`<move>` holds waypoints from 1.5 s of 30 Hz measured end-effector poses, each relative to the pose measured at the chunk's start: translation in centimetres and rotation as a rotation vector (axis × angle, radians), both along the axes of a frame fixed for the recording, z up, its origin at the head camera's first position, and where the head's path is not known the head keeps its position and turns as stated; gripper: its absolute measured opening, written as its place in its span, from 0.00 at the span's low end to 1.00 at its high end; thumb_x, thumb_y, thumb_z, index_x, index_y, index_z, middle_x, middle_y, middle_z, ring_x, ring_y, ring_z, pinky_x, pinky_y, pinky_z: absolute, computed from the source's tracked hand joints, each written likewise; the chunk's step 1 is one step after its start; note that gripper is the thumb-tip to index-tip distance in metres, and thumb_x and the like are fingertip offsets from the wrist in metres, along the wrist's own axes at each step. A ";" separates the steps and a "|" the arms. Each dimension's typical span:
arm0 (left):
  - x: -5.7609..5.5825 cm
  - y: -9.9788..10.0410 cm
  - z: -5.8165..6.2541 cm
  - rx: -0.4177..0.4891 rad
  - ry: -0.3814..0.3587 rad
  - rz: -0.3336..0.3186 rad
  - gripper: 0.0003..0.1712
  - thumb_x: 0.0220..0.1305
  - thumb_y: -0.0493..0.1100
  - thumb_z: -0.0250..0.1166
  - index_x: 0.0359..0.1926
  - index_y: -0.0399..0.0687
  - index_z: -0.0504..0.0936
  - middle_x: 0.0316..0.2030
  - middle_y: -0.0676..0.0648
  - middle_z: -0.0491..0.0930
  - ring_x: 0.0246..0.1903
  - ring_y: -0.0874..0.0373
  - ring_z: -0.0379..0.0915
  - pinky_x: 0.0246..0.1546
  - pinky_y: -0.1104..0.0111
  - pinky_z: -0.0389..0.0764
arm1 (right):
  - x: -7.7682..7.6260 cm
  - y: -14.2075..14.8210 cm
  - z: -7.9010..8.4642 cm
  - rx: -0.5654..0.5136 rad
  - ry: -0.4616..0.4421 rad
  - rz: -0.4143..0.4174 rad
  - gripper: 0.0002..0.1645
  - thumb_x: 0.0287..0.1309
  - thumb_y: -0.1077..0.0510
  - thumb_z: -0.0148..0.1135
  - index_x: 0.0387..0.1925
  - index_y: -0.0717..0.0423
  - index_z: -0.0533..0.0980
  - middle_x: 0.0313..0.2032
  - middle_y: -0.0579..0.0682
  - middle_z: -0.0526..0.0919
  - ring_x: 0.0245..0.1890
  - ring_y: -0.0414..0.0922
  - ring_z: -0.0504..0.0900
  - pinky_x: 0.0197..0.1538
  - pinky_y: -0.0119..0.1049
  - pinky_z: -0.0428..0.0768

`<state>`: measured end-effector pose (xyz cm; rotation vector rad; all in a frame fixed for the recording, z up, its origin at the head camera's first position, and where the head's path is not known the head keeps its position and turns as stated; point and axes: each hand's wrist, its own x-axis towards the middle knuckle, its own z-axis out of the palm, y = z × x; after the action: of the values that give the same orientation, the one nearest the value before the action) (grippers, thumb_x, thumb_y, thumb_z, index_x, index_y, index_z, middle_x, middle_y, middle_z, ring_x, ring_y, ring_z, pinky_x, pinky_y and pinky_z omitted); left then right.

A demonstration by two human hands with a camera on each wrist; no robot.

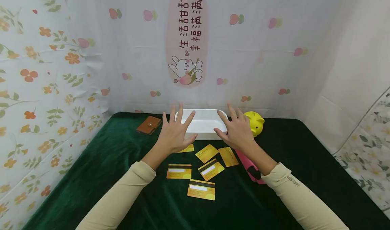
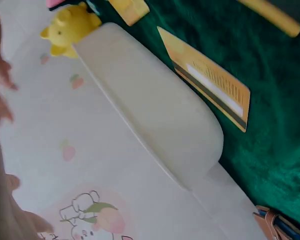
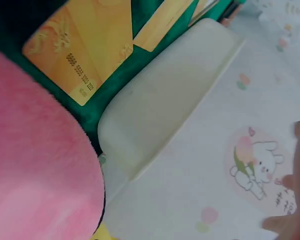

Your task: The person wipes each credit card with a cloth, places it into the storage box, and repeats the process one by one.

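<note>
Both hands are raised with fingers spread and hold nothing. My left hand [image 1: 174,132] overlaps the left end of a white rectangular tray [image 1: 202,136] in the head view. The right hand [image 1: 239,128] is over the tray's right end, palm toward the back. Several yellow bank cards lie scattered in front of the tray, among them a striped card [image 1: 201,189] nearest me and an embossed card [image 3: 85,45] in the right wrist view. One card [image 1: 187,148] is partly hidden by my left hand. The tray's outer side [image 2: 155,105] fills the middle of the left wrist view.
A brown snap wallet [image 1: 149,125] lies left of the tray. A yellow piggy bank [image 1: 256,123] stands behind my right hand. Beneath the right forearm is a plush pink thing [image 1: 247,162] with a black patch, partly hidden. Printed curtains [image 1: 137,64] rise behind the green cloth [image 1: 122,162].
</note>
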<state>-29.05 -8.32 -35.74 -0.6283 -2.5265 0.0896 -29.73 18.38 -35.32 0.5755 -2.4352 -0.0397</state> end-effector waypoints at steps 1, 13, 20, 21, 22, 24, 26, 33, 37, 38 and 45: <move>0.3 -0.2 0.0 0.015 -0.020 -0.015 0.45 0.66 0.72 0.49 0.78 0.62 0.52 0.77 0.33 0.41 0.73 0.33 0.44 0.62 0.34 0.61 | 0.3 0.4 0.0 -0.005 -0.010 -0.003 0.43 0.60 0.34 0.60 0.72 0.45 0.65 0.73 0.63 0.56 0.64 0.67 0.66 0.56 0.66 0.72; 5.4 -2.8 -1.9 0.208 -0.244 -0.150 0.37 0.67 0.62 0.58 0.72 0.56 0.66 0.74 0.38 0.54 0.65 0.39 0.62 0.50 0.47 0.77 | 3.9 4.4 -0.9 -0.063 -0.288 -0.063 0.39 0.62 0.43 0.64 0.72 0.46 0.64 0.70 0.63 0.63 0.57 0.67 0.72 0.49 0.62 0.77; 7.2 -3.9 -2.7 0.302 -0.445 -0.139 0.35 0.64 0.59 0.66 0.69 0.56 0.69 0.69 0.42 0.64 0.61 0.43 0.66 0.49 0.47 0.79 | 5.5 6.9 -1.7 -0.099 -0.427 -0.055 0.37 0.62 0.47 0.64 0.71 0.49 0.65 0.63 0.65 0.68 0.50 0.64 0.75 0.37 0.55 0.82; 7.2 -4.1 -2.7 0.307 -0.475 -0.131 0.35 0.64 0.58 0.67 0.69 0.57 0.70 0.68 0.43 0.65 0.60 0.44 0.67 0.48 0.47 0.79 | 5.6 7.1 -1.7 -0.113 -0.445 -0.053 0.37 0.62 0.47 0.64 0.70 0.50 0.65 0.63 0.66 0.69 0.49 0.64 0.75 0.36 0.55 0.82; 7.4 -4.2 -2.8 0.312 -0.506 -0.125 0.34 0.64 0.58 0.67 0.68 0.57 0.71 0.67 0.44 0.67 0.59 0.45 0.67 0.48 0.48 0.79 | 5.8 7.4 -1.8 -0.124 -0.466 -0.058 0.37 0.62 0.47 0.65 0.70 0.51 0.65 0.63 0.66 0.69 0.49 0.64 0.75 0.37 0.56 0.82; 7.6 -4.6 -2.9 0.324 -0.576 -0.115 0.32 0.64 0.57 0.67 0.66 0.59 0.72 0.65 0.46 0.69 0.58 0.48 0.68 0.48 0.48 0.79 | 6.1 8.1 -2.0 -0.155 -0.502 -0.067 0.38 0.61 0.47 0.66 0.69 0.52 0.66 0.62 0.67 0.68 0.50 0.64 0.74 0.39 0.60 0.82; 7.7 -5.0 -2.9 0.334 -0.650 -0.119 0.30 0.64 0.56 0.68 0.65 0.59 0.73 0.63 0.46 0.71 0.57 0.48 0.68 0.48 0.47 0.78 | 6.2 8.7 -2.1 -0.188 -0.541 -0.077 0.38 0.62 0.47 0.66 0.69 0.52 0.66 0.63 0.68 0.67 0.53 0.67 0.73 0.42 0.64 0.80; 7.6 -6.1 -3.3 0.311 -0.836 -0.146 0.27 0.62 0.52 0.70 0.61 0.59 0.77 0.56 0.47 0.74 0.52 0.52 0.70 0.50 0.48 0.76 | 6.3 10.4 -2.8 -0.318 -0.697 -0.040 0.39 0.62 0.49 0.66 0.70 0.56 0.64 0.62 0.72 0.67 0.56 0.68 0.72 0.47 0.64 0.79; 7.3 -6.3 -3.8 0.297 -0.889 -0.113 0.27 0.58 0.52 0.73 0.59 0.61 0.77 0.54 0.50 0.75 0.49 0.54 0.69 0.51 0.50 0.76 | 6.0 11.2 -3.7 -0.391 -0.774 0.007 0.39 0.63 0.49 0.66 0.69 0.60 0.64 0.59 0.71 0.70 0.52 0.63 0.74 0.47 0.58 0.81; 7.3 -6.3 -3.9 0.292 -0.902 -0.104 0.28 0.58 0.52 0.74 0.59 0.62 0.77 0.53 0.50 0.75 0.48 0.54 0.69 0.51 0.50 0.76 | 5.9 11.4 -3.9 -0.406 -0.792 0.016 0.38 0.63 0.49 0.66 0.68 0.60 0.64 0.59 0.71 0.71 0.51 0.62 0.74 0.47 0.57 0.81; 7.1 -6.6 -4.3 0.279 -0.954 -0.085 0.29 0.57 0.52 0.74 0.59 0.59 0.77 0.49 0.52 0.74 0.45 0.55 0.69 0.48 0.54 0.76 | 5.3 12.3 -4.6 -0.506 -0.930 0.029 0.39 0.65 0.47 0.64 0.70 0.59 0.62 0.58 0.68 0.70 0.46 0.56 0.74 0.40 0.43 0.80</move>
<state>-21.96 -14.91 -40.06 -0.7808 -3.2954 -0.7491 -24.39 30.66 -39.93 0.4399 -3.1171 1.0346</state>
